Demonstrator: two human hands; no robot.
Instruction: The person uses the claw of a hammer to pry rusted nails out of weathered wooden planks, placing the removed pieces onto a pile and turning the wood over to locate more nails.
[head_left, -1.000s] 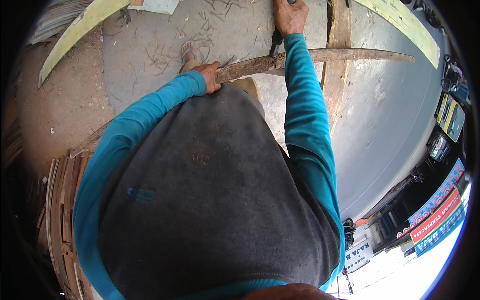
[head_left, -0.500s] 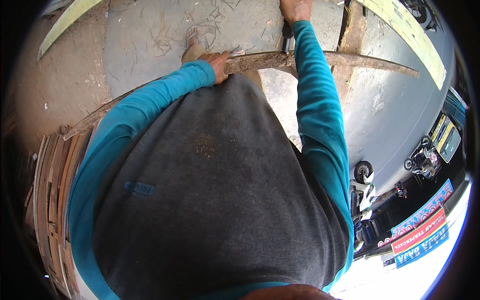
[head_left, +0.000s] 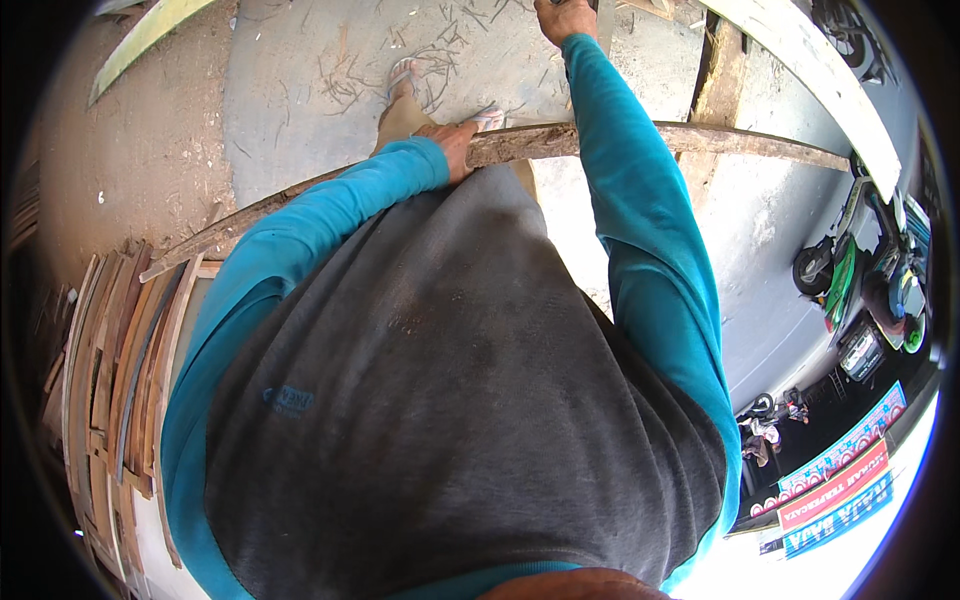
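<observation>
Long plank [head_left: 540,143], lying across your front, barred a low reach outward; a hand had to pass above it. Between your left hand [head_left: 452,148], closed on its near edge, and your right sleeve [head_left: 625,150], a gap lay open toward the floor [head_left: 300,90]. Stacked boards [head_left: 120,390] obstructed your left; a wooden beam [head_left: 725,75] and pale curved board [head_left: 820,80] narrowed your far right.

Brown plank [head_left: 530,143], teal sleeves [head_left: 640,190]

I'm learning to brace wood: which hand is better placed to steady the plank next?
Probably the left hand: it grips the plank, while the right hand is apart from it, near the picture's top edge.
</observation>
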